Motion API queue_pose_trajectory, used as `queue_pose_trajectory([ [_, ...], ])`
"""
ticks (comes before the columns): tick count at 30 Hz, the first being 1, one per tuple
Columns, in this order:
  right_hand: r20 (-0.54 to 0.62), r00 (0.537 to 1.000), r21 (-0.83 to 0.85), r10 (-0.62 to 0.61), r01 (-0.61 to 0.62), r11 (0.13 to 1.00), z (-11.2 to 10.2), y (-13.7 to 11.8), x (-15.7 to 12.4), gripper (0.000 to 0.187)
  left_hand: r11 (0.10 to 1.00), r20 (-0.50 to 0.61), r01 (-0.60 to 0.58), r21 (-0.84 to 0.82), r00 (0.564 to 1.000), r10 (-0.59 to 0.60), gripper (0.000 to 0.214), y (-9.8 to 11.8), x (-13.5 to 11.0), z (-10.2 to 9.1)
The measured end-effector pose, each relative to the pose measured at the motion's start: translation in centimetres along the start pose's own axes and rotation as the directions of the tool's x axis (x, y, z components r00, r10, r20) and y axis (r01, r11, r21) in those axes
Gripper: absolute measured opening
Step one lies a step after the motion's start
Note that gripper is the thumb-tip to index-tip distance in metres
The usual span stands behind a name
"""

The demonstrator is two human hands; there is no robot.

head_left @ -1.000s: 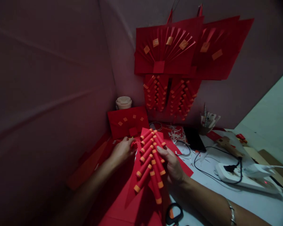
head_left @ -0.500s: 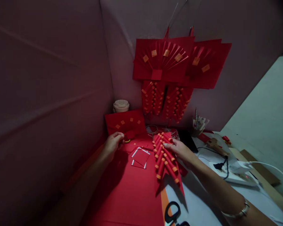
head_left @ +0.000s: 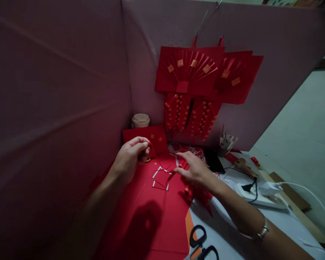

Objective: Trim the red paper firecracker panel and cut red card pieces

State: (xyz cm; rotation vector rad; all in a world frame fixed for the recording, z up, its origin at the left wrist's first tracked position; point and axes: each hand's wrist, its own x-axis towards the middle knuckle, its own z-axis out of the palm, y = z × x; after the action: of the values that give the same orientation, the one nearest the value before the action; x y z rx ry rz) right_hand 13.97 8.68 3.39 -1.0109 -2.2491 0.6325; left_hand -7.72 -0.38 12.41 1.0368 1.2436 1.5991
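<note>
My left hand point(head_left: 130, 157) is closed in a pinch on the end of a thin red cord point(head_left: 155, 154), which droops toward the table. Over the firecracker decoration point(head_left: 188, 191), a red paper backing with orange-tipped rolls, reaches my right hand point(head_left: 195, 170). Its thumb and fingers are apart, the fingertips near the lower part of the cord; it hides most of the decoration. Between the hands lie red paper squares point(head_left: 160, 177) edged with white strips, on a large red sheet point(head_left: 170, 213).
Black-handled scissors point(head_left: 201, 249) lie at the front. Finished red fan hangings point(head_left: 188, 72) hang on the back wall. A lidded white cup point(head_left: 141, 121) stands behind a red card. On the right are a pen holder point(head_left: 226, 144), a dark phone point(head_left: 213, 161) and a power strip point(head_left: 262, 198) with cables.
My right hand has let go of the firecracker decoration and moved left above it. My left hand has risen slightly and shifted right, drawing the red cord up.
</note>
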Motion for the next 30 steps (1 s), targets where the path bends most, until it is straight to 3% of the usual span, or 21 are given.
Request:
queue_pose_trajectory([
  [3, 0.099, 0.981, 0.044, -0.165, 0.162, 0.986, 2.6, -2.2, 1.4, 0.053, 0.998, 0.077, -0.015, -0.064, 0.997, 0.02, 0.012, 1.0, -1.2, 0.7],
  [6, 0.15, 0.967, 0.085, -0.206, 0.195, 0.977, 4.2, -2.2, 2.7, 0.012, 0.994, 0.067, -0.043, -0.097, 0.997, 0.049, 0.013, 2.0, -2.0, 0.8],
  [7, 0.149, 0.97, 0.095, -0.194, 0.181, 0.979, 4.3, -1.8, 3.0, 0.005, 0.994, 0.049, -0.056, -0.098, 0.997, 0.061, 0.013, 2.3, -2.1, 0.7],
  [10, 0.164, 0.978, 0.137, -0.126, 0.103, 0.985, 3.6, -0.4, 3.7, 0.014, 0.988, -0.024, -0.114, -0.1, 0.993, 0.112, 0.012, 3.1, -2.1, 0.1],
  [13, 0.279, 0.956, 0.199, -0.087, 0.031, 0.979, 1.9, 0.4, 3.6, 0.025, 0.976, -0.106, -0.185, -0.114, 0.979, 0.173, 0.01, 3.7, -1.7, -0.7],
  [17, 0.526, 0.846, 0.221, -0.084, -0.041, 0.974, 0.0, 0.0, 3.2, 0.027, 0.977, -0.163, -0.205, -0.063, 0.968, 0.192, 0.006, 4.1, -1.1, -1.5],
  [20, 0.643, 0.764, 0.184, -0.06, -0.077, 0.98, -0.6, -0.4, 3.9, 0.041, 0.988, -0.141, -0.151, -0.012, 0.979, 0.148, 0.008, 4.1, -0.9, -1.8],
  [22, 0.612, 0.79, 0.175, -0.037, -0.09, 0.98, -0.3, -0.5, 5.3, 0.047, 0.993, -0.107, -0.116, 0.011, 0.987, 0.117, 0.009, 3.9, -0.9, -1.9],
  [26, 0.378, 0.925, 0.19, 0.047, -0.127, 0.974, 1.2, -0.3, 9.5, 0.032, 0.996, -0.055, -0.085, 0.025, 0.995, 0.086, 0.012, 3.6, -0.8, -2.0],
  [30, 0.198, 0.964, 0.252, 0.175, -0.223, 0.942, 3.0, 0.6, 13.2, 0.03, 0.992, -0.048, -0.124, 0.01, 0.991, 0.124, 0.013, 3.8, -1.0, -2.2],
])
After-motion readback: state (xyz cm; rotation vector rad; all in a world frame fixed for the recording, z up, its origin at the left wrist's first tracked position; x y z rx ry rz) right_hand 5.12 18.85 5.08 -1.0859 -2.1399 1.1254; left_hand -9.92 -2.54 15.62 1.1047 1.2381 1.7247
